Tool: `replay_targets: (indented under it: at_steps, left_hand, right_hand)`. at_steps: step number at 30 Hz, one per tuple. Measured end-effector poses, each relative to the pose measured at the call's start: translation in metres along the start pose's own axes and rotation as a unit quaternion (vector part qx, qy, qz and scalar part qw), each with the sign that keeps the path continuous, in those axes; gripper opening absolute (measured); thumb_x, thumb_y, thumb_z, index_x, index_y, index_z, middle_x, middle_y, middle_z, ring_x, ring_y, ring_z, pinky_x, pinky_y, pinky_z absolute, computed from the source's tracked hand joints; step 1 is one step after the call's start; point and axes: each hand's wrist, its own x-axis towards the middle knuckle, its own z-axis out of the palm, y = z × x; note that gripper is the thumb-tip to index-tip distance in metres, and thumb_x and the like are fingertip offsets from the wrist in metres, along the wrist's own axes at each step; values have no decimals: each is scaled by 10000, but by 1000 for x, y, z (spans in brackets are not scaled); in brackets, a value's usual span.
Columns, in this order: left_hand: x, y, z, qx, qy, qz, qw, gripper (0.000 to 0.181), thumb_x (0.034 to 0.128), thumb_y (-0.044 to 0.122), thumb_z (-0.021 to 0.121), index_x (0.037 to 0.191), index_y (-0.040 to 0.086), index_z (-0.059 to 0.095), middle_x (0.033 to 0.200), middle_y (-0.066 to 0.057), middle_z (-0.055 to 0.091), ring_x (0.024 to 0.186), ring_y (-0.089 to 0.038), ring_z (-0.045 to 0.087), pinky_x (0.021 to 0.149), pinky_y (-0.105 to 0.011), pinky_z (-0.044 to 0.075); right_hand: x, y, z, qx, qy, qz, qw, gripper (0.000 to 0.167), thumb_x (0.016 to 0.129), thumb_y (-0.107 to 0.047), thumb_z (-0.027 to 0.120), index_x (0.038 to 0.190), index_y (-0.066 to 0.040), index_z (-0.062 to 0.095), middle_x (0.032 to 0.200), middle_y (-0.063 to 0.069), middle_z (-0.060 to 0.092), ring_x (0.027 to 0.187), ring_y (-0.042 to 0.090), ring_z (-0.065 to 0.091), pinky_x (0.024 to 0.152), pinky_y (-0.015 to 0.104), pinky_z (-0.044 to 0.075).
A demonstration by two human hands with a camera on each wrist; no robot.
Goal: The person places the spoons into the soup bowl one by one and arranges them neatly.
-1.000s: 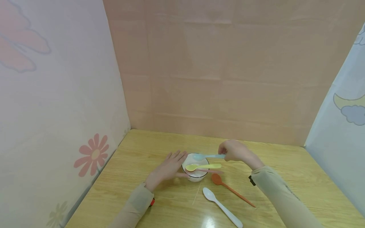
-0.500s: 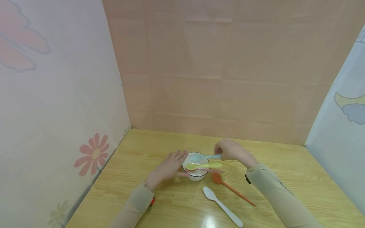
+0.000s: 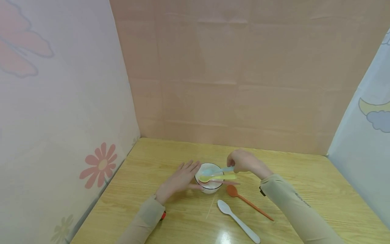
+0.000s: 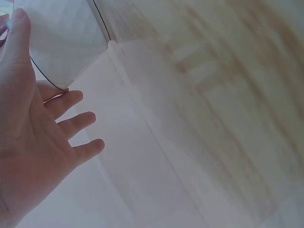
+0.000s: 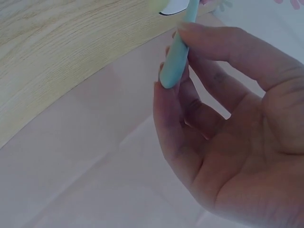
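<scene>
A white bowl [image 3: 209,190] with a dark rim stands on the table. My left hand [image 3: 182,178] rests against its left side, thumb along the near side and fingers spread fairly straight; the left wrist view shows the thumb and index finger touching the bowl [image 4: 66,42]. My right hand [image 3: 245,161] pinches the handle of a light blue spoon [image 5: 175,61] between thumb and fingers. That spoon's head is inside the bowl. A yellow spoon [image 3: 217,177] and a pink one [image 3: 228,182] lie across the bowl, handles sticking out over the right rim.
An orange spoon [image 3: 250,203] lies on the wooden table [image 3: 170,227] to the right of the bowl. Nearer the front edge lies a white spoon [image 3: 239,222]. A plain pinkish backdrop [image 3: 225,84] rises behind, with patterned panels at both sides.
My right hand has moved left and slightly down, sliding the blue spoon's head deeper into the bowl. The left hand and the other spoons stay where they were.
</scene>
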Motion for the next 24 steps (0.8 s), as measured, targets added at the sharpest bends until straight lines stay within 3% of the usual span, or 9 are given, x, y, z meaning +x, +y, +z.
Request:
replay_targets:
  at_steps: [10, 24]
  left_hand:
    - [-2, 1, -1, 8, 15, 43, 10000, 979, 865, 670, 580, 1568, 64, 269, 1631, -112, 304, 1509, -392, 270, 1181, -615, 293]
    - [-4, 1, -2, -44, -29, -5, 10000, 994, 858, 685, 574, 1572, 69, 259, 1637, -95, 292, 1513, -381, 266, 1192, -602, 284]
  right_hand:
    - [4, -5, 3, -59, -47, 53, 10000, 257, 692, 108, 683, 820, -110, 726, 830, 17, 684, 743, 133, 553, 594, 261, 464]
    - [9, -9, 10, -48, -3, -104, 9999, 229, 675, 92, 704, 784, -109, 718, 821, 9, 695, 756, 127, 566, 648, 281, 491]
